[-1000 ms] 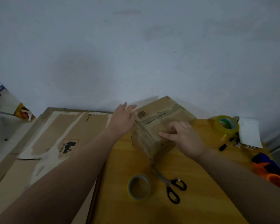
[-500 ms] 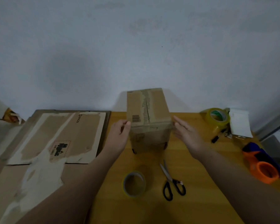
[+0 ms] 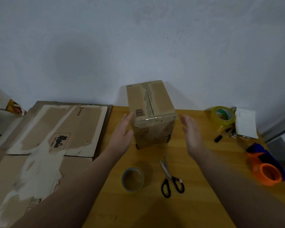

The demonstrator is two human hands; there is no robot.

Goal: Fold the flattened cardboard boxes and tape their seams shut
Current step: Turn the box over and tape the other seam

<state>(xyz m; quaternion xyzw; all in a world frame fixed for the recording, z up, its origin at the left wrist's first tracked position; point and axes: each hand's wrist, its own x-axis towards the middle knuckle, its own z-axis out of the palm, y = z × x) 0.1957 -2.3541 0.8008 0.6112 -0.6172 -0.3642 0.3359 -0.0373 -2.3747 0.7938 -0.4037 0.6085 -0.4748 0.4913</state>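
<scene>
The box [image 3: 152, 116] is standing on the table [image 3: 196, 162] between two hands with straight, empty fingers, its long side pointing at the wall [image 3: 138, 46], the left hand [image 3: 123, 130] touching it and the right hand [image 3: 192, 130] hovering near.

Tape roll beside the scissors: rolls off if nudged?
Probably not: the tape roll lies flat, hole up, so it should slide rather than roll. It looks nearly spent, mostly core, so likely light. The smooth wooden table may let it skid easily.
</scene>
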